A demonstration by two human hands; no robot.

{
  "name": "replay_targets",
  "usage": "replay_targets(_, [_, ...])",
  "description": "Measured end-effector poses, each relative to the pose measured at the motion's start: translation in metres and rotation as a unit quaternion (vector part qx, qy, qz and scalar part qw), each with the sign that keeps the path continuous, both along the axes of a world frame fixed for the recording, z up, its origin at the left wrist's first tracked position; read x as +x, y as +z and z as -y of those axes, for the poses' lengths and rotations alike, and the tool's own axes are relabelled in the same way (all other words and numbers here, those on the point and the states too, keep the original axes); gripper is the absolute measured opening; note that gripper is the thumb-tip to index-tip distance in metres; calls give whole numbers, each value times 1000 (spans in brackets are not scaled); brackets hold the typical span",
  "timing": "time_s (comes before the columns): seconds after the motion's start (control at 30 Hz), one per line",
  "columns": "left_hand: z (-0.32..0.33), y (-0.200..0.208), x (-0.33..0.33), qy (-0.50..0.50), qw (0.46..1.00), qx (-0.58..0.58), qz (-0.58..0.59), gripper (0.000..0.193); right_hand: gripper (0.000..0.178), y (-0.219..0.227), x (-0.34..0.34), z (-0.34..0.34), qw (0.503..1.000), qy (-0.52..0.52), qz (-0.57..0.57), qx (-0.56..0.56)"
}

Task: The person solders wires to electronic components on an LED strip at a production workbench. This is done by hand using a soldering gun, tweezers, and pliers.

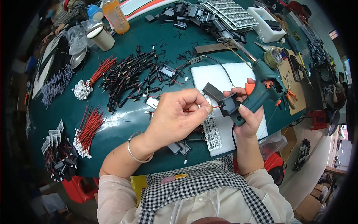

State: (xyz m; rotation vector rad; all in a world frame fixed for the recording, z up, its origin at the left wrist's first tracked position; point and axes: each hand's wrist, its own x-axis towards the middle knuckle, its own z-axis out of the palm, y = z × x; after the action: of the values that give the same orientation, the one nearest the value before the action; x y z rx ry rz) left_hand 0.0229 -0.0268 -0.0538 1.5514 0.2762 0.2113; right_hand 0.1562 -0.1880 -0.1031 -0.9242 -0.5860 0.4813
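Observation:
My left hand [179, 115] is closed, its thumb and fingers pinching a thin red wire [215, 107]. The wire runs to a small black plastic case [229, 105], held in the fingertips of my right hand [249, 121]. A dark green glue gun [263, 84] with an orange trigger lies across that same hand, its handle against the palm and its nozzle pointing away. Below the hands are a white foam sheet [257, 128] and a strip of small circuit boards [212, 134]. A dark flat bar [213, 91] rests on the foam.
Black cables [126, 78] lie heaped left of centre, beside red wire bundles [102, 71] with white connectors. Black cases [186, 15] and circuit panels [231, 15] are piled at the back. A bottle [116, 18] stands far left; orange-handled pliers [291, 98] lie right.

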Motion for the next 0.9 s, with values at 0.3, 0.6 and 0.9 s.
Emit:
replay_targets(0.3, [0, -2, 2, 21, 999, 34, -2, 8, 70, -3, 1, -1, 1000, 2, 23, -5])
replay_targets(0.6, [4, 0, 2, 56, 988, 131, 50, 9, 71, -3, 0, -1, 999, -13, 30, -13])
replay_targets(0.9, [3, -4, 5, 37, 990, 129, 45, 10, 74, -2, 0, 1, 998, -21, 52, -43])
